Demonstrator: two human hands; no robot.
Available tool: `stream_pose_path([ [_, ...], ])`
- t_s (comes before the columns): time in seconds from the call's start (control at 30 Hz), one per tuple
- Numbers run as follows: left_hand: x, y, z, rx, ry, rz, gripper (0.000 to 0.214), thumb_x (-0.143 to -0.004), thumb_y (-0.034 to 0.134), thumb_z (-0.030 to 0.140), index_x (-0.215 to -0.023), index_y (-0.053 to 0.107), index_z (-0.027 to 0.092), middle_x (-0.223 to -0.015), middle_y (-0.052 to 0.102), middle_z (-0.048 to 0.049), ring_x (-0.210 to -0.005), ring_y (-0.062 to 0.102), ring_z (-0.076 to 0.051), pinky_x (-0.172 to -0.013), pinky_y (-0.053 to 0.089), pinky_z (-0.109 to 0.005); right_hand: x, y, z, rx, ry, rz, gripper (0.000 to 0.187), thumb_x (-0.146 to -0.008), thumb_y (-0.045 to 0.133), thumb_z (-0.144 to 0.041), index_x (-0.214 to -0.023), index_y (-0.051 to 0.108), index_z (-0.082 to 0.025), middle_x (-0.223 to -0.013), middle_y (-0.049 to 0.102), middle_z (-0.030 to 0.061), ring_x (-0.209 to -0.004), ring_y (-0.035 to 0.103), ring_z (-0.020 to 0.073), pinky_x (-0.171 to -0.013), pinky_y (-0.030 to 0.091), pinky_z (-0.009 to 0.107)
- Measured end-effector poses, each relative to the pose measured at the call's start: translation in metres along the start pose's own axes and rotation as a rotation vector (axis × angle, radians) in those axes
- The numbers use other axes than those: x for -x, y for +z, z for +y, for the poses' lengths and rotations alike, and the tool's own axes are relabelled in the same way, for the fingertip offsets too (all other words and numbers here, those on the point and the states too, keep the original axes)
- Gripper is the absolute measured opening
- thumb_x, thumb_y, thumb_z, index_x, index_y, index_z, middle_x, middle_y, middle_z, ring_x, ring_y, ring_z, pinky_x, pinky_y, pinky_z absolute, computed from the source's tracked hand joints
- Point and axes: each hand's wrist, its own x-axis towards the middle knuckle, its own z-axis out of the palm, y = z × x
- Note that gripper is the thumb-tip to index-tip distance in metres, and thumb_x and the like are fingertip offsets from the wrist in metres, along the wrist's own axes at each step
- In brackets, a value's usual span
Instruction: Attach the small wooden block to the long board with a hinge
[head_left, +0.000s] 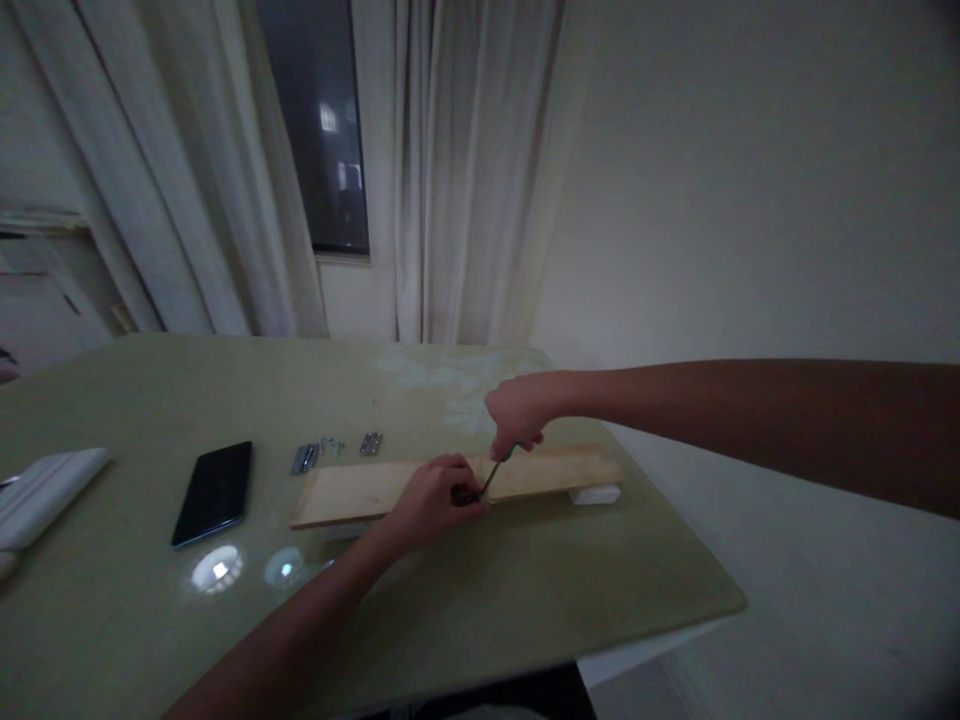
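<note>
My right hand is closed round the handle of a screwdriver, whose shaft slants down to the left. Its tip meets the work beside the fingers of my left hand. Those fingers are bent and press a small dark metal piece, which looks like a hinge, at the near edge of the wood; they partly cover it. A pale wooden board lies to the left and another wooden board to the right, with what looks like a seam near my hands.
White blocks, one of them a right-hand block, prop up the wood. Behind the left board lie a hinge, another hinge and several screws. A black tablet and a white object lie leftward on the green table.
</note>
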Motion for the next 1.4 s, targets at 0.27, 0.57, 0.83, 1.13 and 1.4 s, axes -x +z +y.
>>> stream_pose_path([
  [0.27, 0.000, 0.001, -0.001, 0.009, -0.015, 0.006, 0.012, -0.083, 0.085, 0.026, -0.084, 0.075, 0.019, -0.087, 0.067, -0.0009, -0.076, 0.060, -0.014, -0.071, 0.041, -0.025, 0.008, 0.003, 0.004, 0.413, -0.453, 0.272, 0.018, -0.099, 0.064, -0.021, -0.110, 0.079, -0.021, -0.105, 0.079, 0.0085, -0.093, 0.072, 0.0224, -0.070, 0.040, 0.032],
  [0.57, 0.001, 0.001, -0.001, 0.014, -0.005, 0.008, 0.013, -0.085, 0.084, 0.029, -0.084, 0.075, 0.019, -0.089, 0.066, -0.0011, -0.076, 0.060, -0.014, -0.070, 0.042, -0.025, 0.016, 0.005, 0.003, 0.312, -0.270, 0.177, 0.027, -0.098, 0.070, -0.035, -0.116, 0.076, -0.016, -0.104, 0.077, 0.0119, -0.088, 0.071, 0.0241, -0.066, 0.040, 0.032],
  [0.83, 0.001, -0.002, 0.003, 0.001, -0.009, -0.007, 0.009, -0.084, 0.083, 0.024, -0.083, 0.075, 0.019, -0.088, 0.067, -0.0016, -0.076, 0.060, -0.015, -0.070, 0.041, -0.025, -0.001, 0.002, 0.005, -0.094, 0.033, -0.057, 0.043, -0.097, 0.066, -0.052, -0.092, 0.080, -0.011, -0.079, 0.077, 0.0084, -0.071, 0.068, 0.0195, -0.065, 0.042, 0.031],
  [1.13, 0.000, -0.001, 0.002, -0.006, -0.019, -0.015, 0.012, -0.086, 0.080, 0.028, -0.081, 0.074, 0.019, -0.087, 0.067, -0.0019, -0.076, 0.060, -0.015, -0.070, 0.041, -0.026, 0.008, 0.002, 0.006, 0.235, -0.289, 0.237, 0.023, -0.101, 0.064, -0.036, -0.107, 0.079, -0.019, -0.099, 0.079, 0.0087, -0.084, 0.070, 0.0214, -0.068, 0.039, 0.032],
  [1.4, -0.001, -0.002, 0.005, 0.010, -0.029, -0.004, 0.010, -0.084, 0.082, 0.026, -0.081, 0.075, 0.019, -0.089, 0.068, -0.0021, -0.080, 0.062, -0.016, -0.073, 0.043, -0.026, 0.007, -0.003, 0.008, 0.310, -0.370, 0.226, 0.021, -0.099, 0.068, -0.032, -0.112, 0.077, -0.019, -0.107, 0.078, 0.0120, -0.092, 0.071, 0.0251, -0.069, 0.040, 0.033],
])
